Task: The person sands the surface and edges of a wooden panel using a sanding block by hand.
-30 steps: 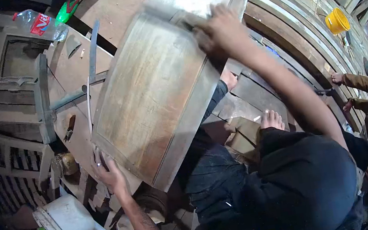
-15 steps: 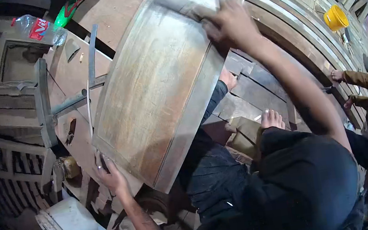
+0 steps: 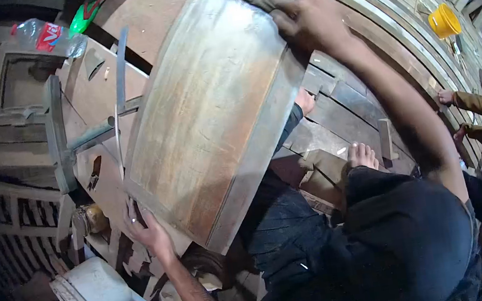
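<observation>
A wooden panel (image 3: 207, 130), with a framed border and pale, reddish-brown patches, lies slanted across the middle of the view. My left hand (image 3: 149, 232), a ring on one finger, grips its lower left edge. At the upper right of the panel is my right hand (image 3: 315, 20), its fingers curled and pressed down near the top border. Whatever lies under those fingers is dark and hidden, so I cannot make it out.
Left of the panel are a metal strip (image 3: 122, 68), a pipe (image 3: 92, 134) and a plastic bottle (image 3: 49, 37). A white bucket (image 3: 97, 291) stands lower left, a yellow bucket (image 3: 443, 21) upper right. Long boards (image 3: 387, 25) run along the right. Another person's hand (image 3: 305, 102) shows beyond the panel.
My right hand has shifted slightly right and down along the panel's upper end. My left hand keeps its hold on the lower edge. The whole view has shifted slightly.
</observation>
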